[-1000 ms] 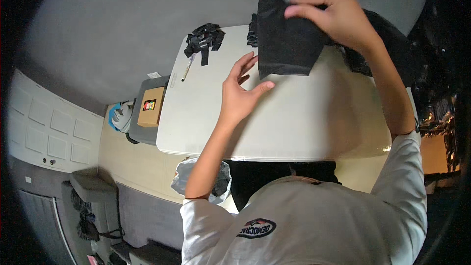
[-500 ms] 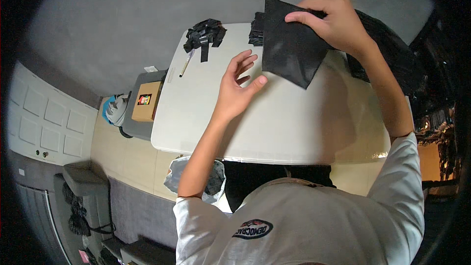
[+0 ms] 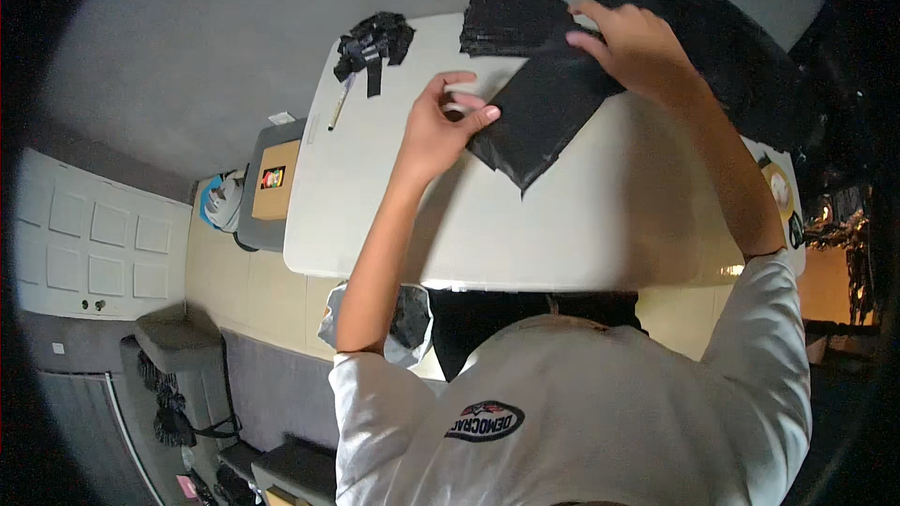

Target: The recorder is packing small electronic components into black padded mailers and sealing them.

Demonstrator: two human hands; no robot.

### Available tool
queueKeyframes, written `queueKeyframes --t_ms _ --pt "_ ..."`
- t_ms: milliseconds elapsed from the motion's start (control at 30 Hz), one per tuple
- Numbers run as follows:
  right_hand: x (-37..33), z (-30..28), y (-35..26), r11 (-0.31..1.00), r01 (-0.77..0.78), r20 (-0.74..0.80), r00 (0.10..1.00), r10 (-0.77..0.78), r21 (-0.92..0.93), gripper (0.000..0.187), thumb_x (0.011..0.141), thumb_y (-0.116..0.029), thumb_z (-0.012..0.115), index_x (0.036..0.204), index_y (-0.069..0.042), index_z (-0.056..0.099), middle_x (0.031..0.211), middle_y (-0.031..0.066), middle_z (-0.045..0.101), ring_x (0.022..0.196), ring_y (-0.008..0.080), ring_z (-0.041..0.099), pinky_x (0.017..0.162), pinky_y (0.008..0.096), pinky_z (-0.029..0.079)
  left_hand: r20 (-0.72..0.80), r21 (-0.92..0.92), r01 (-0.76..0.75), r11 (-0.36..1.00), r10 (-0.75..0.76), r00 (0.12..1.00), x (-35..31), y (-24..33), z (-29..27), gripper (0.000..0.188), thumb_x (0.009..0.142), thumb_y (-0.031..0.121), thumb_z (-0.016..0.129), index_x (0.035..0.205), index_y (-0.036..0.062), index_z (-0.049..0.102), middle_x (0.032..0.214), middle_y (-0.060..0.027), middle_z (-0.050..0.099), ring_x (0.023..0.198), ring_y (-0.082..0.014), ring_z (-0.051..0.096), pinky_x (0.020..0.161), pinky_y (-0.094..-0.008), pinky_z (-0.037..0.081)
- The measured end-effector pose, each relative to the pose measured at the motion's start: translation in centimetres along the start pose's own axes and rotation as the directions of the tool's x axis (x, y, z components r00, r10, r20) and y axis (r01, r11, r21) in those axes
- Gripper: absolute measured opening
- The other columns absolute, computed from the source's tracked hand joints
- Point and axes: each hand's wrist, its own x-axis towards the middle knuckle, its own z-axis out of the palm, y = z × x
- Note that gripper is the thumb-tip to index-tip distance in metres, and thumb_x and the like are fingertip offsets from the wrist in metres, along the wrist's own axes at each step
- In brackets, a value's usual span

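Note:
A thin black sheet (image 3: pixel 548 112), four-cornered and slightly glossy, hangs tilted over the white table with one corner pointing toward me. My left hand (image 3: pixel 436 126) pinches its left edge, thumb on top and fingers curled behind. At the sheet's upper right is my right hand (image 3: pixel 637 47), its thumb and forefinger apart with a gap between them; its other fingers are partly hidden. Just beyond, a stack of similar black sheets (image 3: pixel 516 23) lies at the table's far edge.
More black sheets (image 3: pixel 731 56) are heaped at the far right of the white table (image 3: pixel 525 244). Tangled black strips (image 3: pixel 375 42) and a pen (image 3: pixel 339 105) lie at the far left. A cardboard box (image 3: pixel 275 178) rests on a grey chair beside the table; an open bag (image 3: pixel 408 323) stands below the near edge.
The black sheet has come down and turned, uncovering the stack behind it. My left hand, free before, now pinches its edge. My right hand's thumb and forefinger have parted.

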Motion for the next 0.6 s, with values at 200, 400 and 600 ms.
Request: queueKeyframes --t_ms 200,400,600 --pt "-7.2 9.9 -0.6 0.953 0.182 0.238 0.941 -0.241 0.244 0.047 0.103 -0.033 0.064 0.134 0.002 0.060 0.131 0.0219 0.066 0.127 0.0361 0.062 0.109 0.0480 0.049 0.030 0.387 -0.077 0.919 0.071 0.997 -1.2 -0.4 2.1 0.040 0.084 0.013 0.086 0.121 0.0059 0.071 0.107 -0.0096 0.074 0.100 -0.0246 0.072 0.082 -0.0347 0.057" --pt "-11.1 12.2 -7.0 0.817 0.305 0.235 0.856 -0.460 0.489 0.059 0.108 -0.036 0.052 0.150 0.004 0.048 0.165 0.0205 0.037 0.156 0.0376 0.028 0.127 0.0506 0.026 0.447 0.505 -0.390 0.770 0.153 0.881 -3.7 -2.1 2.5 0.029 0.081 0.009 0.082 0.110 0.0058 0.078 0.120 -0.0141 0.073 0.110 -0.0351 0.069 0.098 -0.0431 0.055" --pt "-12.6 11.8 -7.3 0.858 0.282 0.181 0.904 -0.387 0.429 0.062 0.106 -0.039 0.053 0.157 -0.004 0.043 0.168 0.0176 0.032 0.158 0.0395 0.024 0.126 0.0567 0.022 0.493 0.508 -0.484 0.713 0.220 0.842 -4.8 -3.5 2.2 0.032 0.082 0.012 0.082 0.114 0.0087 0.079 0.126 -0.0139 0.072 0.121 -0.0348 0.066 0.107 -0.0438 0.052"
